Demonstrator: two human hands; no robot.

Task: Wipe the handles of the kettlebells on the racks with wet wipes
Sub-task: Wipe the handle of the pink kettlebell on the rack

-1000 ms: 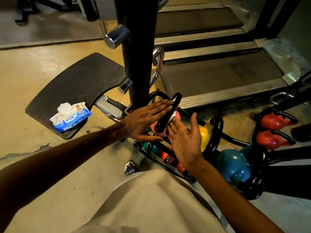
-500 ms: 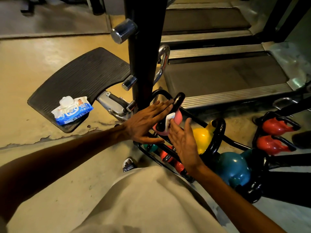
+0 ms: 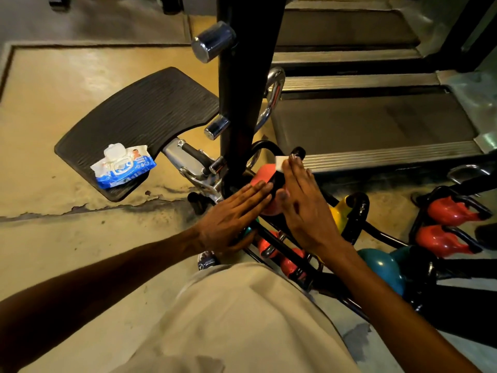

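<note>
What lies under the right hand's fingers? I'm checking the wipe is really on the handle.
A white wet wipe shows under the right hand, against the pink kettlebell's black handle. The hand covers the rest.

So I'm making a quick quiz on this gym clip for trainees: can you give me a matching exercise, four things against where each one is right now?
Things:
1. wet wipe
2. wipes pack
3. left hand
4. yellow kettlebell

Places:
A. lying on the black ribbed footplate
B. flat against the pink kettlebell
C. on the rack just right of the right hand
D. under the right hand's fingertips on the black handle

Pairs: 1-D, 2-A, 3-B, 4-C
</note>
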